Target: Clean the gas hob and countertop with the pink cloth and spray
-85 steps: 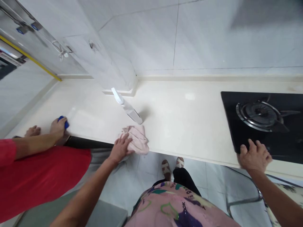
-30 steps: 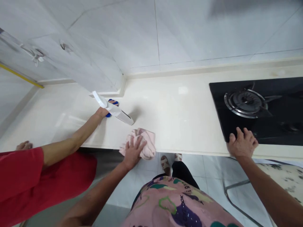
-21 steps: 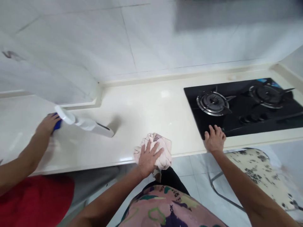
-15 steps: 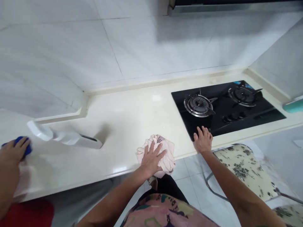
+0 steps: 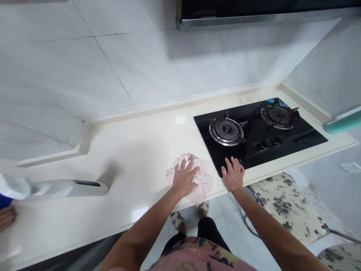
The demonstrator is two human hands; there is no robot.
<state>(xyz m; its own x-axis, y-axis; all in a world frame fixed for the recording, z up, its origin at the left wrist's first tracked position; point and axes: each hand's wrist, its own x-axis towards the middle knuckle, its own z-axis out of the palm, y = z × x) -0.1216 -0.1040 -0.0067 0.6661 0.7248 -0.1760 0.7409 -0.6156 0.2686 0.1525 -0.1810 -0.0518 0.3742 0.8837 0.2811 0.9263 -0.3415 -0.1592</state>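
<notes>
My left hand (image 5: 184, 177) lies flat with fingers spread on a crumpled pale pink cloth (image 5: 197, 176), pressing it on the cream countertop (image 5: 141, 150) near its front edge. My right hand (image 5: 232, 174) rests open, palm down, on the front left corner of the black gas hob (image 5: 259, 131), a hand's width to the right of the cloth.
A white spray bottle (image 5: 64, 187) stands on the counter at the left. Another person's hand (image 5: 6, 217) with something blue shows at the far left edge. A floral-cushioned chair (image 5: 282, 207) stands below the counter on the right. A range hood (image 5: 254, 11) hangs above the hob.
My view has swung to the right along the counter. My left hand has slid the pink cloth rightward, closer to the hob. The other person has dropped almost out of view at the left.
</notes>
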